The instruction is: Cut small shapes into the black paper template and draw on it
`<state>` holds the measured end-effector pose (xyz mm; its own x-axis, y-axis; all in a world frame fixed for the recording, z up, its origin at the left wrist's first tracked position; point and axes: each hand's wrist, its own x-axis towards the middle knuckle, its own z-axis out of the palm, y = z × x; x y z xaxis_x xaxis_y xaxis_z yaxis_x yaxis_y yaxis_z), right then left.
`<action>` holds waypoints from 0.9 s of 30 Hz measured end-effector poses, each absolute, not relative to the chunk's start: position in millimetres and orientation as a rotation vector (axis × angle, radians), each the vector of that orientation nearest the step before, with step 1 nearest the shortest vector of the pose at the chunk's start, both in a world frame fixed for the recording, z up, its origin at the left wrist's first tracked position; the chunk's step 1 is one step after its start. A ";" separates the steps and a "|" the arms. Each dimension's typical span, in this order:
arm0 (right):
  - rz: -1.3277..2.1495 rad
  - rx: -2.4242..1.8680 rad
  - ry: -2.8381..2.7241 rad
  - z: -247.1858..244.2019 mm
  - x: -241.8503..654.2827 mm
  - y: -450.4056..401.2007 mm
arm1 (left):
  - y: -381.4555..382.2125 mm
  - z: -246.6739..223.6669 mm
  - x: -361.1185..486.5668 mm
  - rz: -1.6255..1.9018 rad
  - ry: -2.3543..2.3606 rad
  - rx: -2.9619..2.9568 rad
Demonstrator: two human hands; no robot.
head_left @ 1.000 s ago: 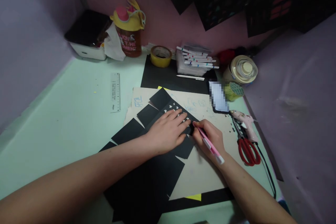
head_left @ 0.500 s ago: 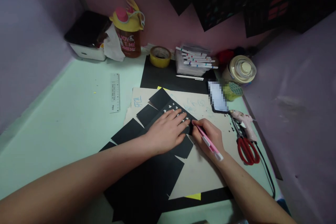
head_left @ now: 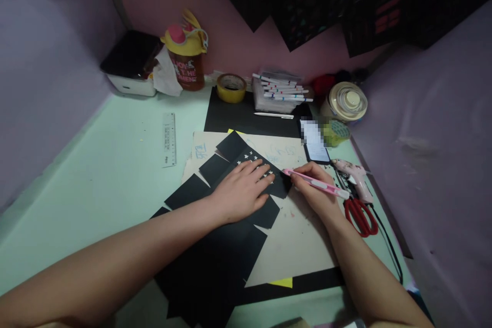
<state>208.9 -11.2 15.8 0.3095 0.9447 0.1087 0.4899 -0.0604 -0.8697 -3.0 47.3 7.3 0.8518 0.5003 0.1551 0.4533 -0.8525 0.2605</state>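
My left hand (head_left: 242, 189) lies flat with fingers spread on a black paper cutout (head_left: 226, 251) with flaps along its sides. Small white star shapes (head_left: 251, 155) show on the paper around those fingertips, and some are hidden beneath them. In my right hand (head_left: 317, 189) a slim pink craft knife (head_left: 317, 183) is pinched, its tip at the right edge of the black paper. Whether the tip touches the paper I cannot tell. Beneath the cutout is a pale board (head_left: 300, 236) with blue writing on it.
Red-handled scissors (head_left: 360, 218) and a glue gun (head_left: 353, 177) lie right of my right hand, near a phone (head_left: 315, 143). A ruler (head_left: 169, 139) lies to the left. Along the back stand a drink bottle (head_left: 188, 66), yellow tape (head_left: 231, 88) and a box of markers (head_left: 279, 95).
My right hand has moved slightly up and right, and the craft knife has swung from steep to a flatter slant. My left hand stays on the paper. The view has shifted a little.
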 end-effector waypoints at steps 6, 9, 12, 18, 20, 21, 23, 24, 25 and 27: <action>0.682 -1.732 -1.342 21.0 208.8 -10.1 | 48.3 6.5 -3.1 0.315 0.722 2.823; 0.686 -1.739 -1.352 20.1 207.8 -10.1 | 48.5 6.2 -3.3 0.324 0.720 2.825; 0.687 -1.744 -1.348 18.7 207.9 -9.8 | 48.4 6.3 -3.6 0.323 0.721 2.824; 0.751 -1.738 -1.337 16.3 210.0 -9.9 | 48.1 6.7 -4.1 0.316 0.728 2.818; 0.766 -1.737 -1.328 15.8 210.5 -9.9 | 48.2 6.6 -3.9 0.320 0.725 2.818; 0.768 -1.738 -1.324 16.0 210.5 -9.8 | 48.2 6.5 -3.7 0.321 0.724 2.819; 0.767 -1.742 -1.319 17.0 210.1 -9.7 | 48.2 6.4 -3.3 0.320 0.726 2.819; 0.764 -1.744 -1.318 17.7 209.8 -9.7 | 48.1 6.4 -3.2 0.316 0.727 2.819; 0.760 -1.747 -1.318 18.5 209.5 -9.7 | 48.0 6.4 -3.1 0.312 0.728 2.819; 0.757 -1.753 -1.315 19.8 209.0 -9.9 | 47.8 6.3 -3.0 0.310 0.728 2.820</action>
<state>209.0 -9.9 19.8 0.2803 0.9599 0.0013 0.4808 -0.1392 -0.8657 -3.0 47.8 6.3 0.8558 0.4954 0.1488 0.4507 -0.8554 0.2554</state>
